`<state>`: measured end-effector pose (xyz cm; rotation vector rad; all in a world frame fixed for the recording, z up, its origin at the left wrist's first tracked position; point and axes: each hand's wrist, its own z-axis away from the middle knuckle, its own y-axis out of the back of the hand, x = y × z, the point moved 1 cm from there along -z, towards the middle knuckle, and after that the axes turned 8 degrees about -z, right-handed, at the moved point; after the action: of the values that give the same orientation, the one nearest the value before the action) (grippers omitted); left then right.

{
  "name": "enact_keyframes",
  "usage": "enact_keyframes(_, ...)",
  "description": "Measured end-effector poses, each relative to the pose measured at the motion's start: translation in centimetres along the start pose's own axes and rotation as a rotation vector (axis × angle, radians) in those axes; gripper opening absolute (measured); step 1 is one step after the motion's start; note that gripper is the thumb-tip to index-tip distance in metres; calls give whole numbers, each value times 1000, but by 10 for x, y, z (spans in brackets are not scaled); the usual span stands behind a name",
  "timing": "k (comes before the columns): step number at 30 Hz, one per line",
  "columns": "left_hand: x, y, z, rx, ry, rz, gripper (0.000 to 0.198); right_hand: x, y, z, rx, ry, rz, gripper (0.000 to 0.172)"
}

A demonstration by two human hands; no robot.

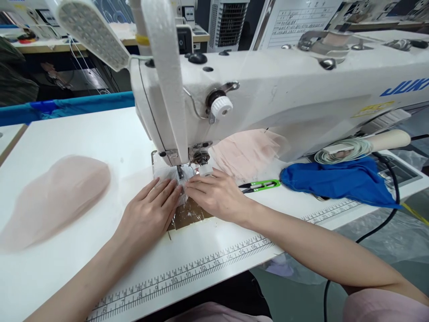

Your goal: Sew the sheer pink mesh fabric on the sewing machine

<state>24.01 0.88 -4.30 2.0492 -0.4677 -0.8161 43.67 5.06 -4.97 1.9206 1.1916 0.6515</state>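
Note:
A white sewing machine stands over the table, and its presser foot rests on a piece of thin, sheer fabric. To the left of the needle, my left hand lies flat with its fingers stretched out over this fabric. Close to the foot on the other side is my right hand, its fingers drawn together at the fabric's edge; the fingertips are partly hidden. Green thread snips lie just beyond the right wrist. Behind that hand, pale pink sheer pieces are piled under the machine arm.
Another pale pink sheer piece lies on the left of the white table. A blue cloth and a coil of pale cord sit at the right. A printed ruler runs along the front edge. A black cable hangs at the right.

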Motion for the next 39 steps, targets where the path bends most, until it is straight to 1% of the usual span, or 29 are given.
enact_keyframes(5, -1, -3, 0, -12, 36, 36, 33, 2, -1, -1, -14, -16, -1, 30)
enact_keyframes(13, -2, -1, -3, 16, 4, 38, 31, 4, -4, -2, -21, -28, 30, 31)
enact_keyframes(18, -2, 4, -1, 25, -28, 41, 30, 3, -3, 1, 18, -81, -55, 26)
enact_keyframes(20, -1, 5, -1, 3, -16, 40, 29, 3, -1, 2, 20, -97, -81, 25)
enact_keyframes(23, 0, 7, -1, 7, -10, 41, 28, 1, 2, 1, 2, -86, -72, 28)
enact_keyframes(26, 2, 8, 0, 46, -39, 27, 26, 0, 3, 1, 0, -55, -58, 28)
enact_keyframes(31, 4, 11, -1, 28, -70, -27, 24, -1, 1, 3, 20, -32, -43, 26)
enact_keyframes(39, 0, 5, -1, 30, -22, -6, 27, 0, 0, -1, 31, -43, 16, 29)
